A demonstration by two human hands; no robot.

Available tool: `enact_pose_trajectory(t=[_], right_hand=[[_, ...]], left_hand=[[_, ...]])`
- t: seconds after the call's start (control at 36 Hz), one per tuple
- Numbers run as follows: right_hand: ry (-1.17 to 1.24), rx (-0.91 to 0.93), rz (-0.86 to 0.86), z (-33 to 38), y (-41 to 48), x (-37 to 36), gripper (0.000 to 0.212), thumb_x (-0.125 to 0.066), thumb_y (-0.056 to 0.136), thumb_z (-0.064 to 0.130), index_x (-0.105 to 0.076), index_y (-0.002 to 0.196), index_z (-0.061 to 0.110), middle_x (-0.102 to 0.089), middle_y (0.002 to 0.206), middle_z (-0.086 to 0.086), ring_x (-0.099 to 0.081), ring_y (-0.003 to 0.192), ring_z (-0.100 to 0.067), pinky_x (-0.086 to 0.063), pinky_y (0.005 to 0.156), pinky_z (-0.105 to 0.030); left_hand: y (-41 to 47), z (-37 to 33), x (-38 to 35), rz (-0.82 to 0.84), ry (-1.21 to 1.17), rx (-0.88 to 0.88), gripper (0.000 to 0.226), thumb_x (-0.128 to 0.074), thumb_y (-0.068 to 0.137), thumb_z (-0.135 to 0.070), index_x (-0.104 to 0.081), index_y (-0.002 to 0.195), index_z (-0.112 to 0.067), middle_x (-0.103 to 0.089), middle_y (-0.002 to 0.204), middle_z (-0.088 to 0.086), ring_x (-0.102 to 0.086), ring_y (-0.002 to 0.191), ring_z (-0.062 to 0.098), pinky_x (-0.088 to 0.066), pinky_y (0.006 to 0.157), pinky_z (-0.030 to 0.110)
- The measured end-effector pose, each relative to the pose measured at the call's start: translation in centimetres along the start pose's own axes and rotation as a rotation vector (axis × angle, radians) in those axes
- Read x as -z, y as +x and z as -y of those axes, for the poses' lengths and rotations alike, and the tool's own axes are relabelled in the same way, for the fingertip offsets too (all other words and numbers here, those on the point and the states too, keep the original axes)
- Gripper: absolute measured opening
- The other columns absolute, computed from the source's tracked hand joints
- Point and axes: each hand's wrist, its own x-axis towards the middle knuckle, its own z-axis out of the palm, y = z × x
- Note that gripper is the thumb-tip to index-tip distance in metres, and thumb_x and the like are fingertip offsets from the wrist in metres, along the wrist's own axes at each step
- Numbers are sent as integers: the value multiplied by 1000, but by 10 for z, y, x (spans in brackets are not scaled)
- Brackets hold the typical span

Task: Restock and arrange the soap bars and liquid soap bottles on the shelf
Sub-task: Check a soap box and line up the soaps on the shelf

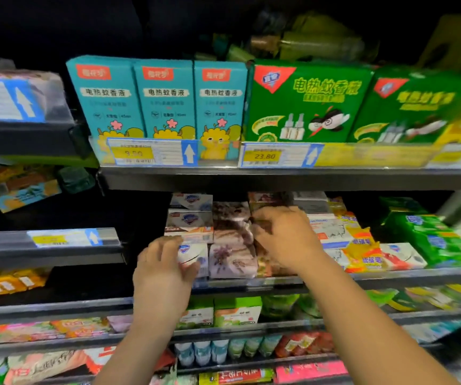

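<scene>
White cardboard soap box with a blue shield mark sits at the left end of the soap row on the dark metal shelf. The left hand grips it, fingers curled over its top and thumb on its front face. Behind it rises a stack of matching white soap boxes. Just to the right lie lilac flower-printed soap packs, piled up and touching the white boxes. The right hand reaches in beside them, its fingers bent round a brown-patterned soap pack; blur hides how firm that hold is. Further right come yellow-and-white soap packs, then glossy green soap packs towards the shelf's end. No liquid soap bottles can be made out on this shelf.

The likeliest mishap is the lilac pile going over. Both hands work tight against it, and a tug from either side could drag the soft wrappers forward over the low front rail. Pushing the front white box back too hard could tip the stack behind it. The right forearm crosses close to the yellow-and-white packs and might sweep one off.
</scene>
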Motion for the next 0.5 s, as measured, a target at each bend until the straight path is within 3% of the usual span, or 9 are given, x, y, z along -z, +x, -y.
enact_pose_trajectory(t=[0.08,0.17,0.31,0.39,0.44,0.5], right_hand=[[-24,-79,-63,-53,-13,21,36,-58,82,44,-73,108,24,-74,104,-5,-61,100,-33,-46,87,-35],[-20,-196,-92,-112,-28,40,29,-63,82,38,-75,104,22,-74,99,-5,-59,101,-32,-49,85,-37],[-19,-337,-80,-181,-54,69,21,-74,85,25,-75,103,15,-73,98,-12,-62,101,-34,-49,80,-36],[-25,-408,4,-213,-67,83,27,-76,85,24,-74,110,13,-73,101,-9,-65,95,-29,-37,69,-26],[-43,-442,91,-234,-73,89,33,-77,84,26,-72,113,11,-67,90,-8,-63,86,-28,-32,66,-26],[-84,-407,159,-256,-75,89,35,-77,83,30,-72,113,12,-70,94,-8,-65,92,-30,-37,67,-30]], left_hand=[[5,-22,-1,-37,25,-42,48,-88,71,-23,-66,111,-6,-62,105,15,-58,93,40,-54,72,47],[14,-48,-3,30,58,-70,41,-85,74,-28,-66,103,-7,-65,101,15,-59,94,39,-55,77,45],[26,-104,-15,184,63,-38,43,-68,88,-38,-63,124,-15,-58,128,12,-52,117,35,-46,98,43],[31,-143,-25,298,14,-56,46,-52,95,-52,-54,134,-29,-50,142,4,-46,128,28,-41,106,40],[31,-170,-34,358,-27,-106,45,-49,97,-53,-50,137,-33,-48,143,1,-47,127,27,-44,102,38],[30,-198,-42,393,-51,-166,40,-48,98,-50,-49,134,-34,-47,138,-3,-51,121,24,-48,93,36]])
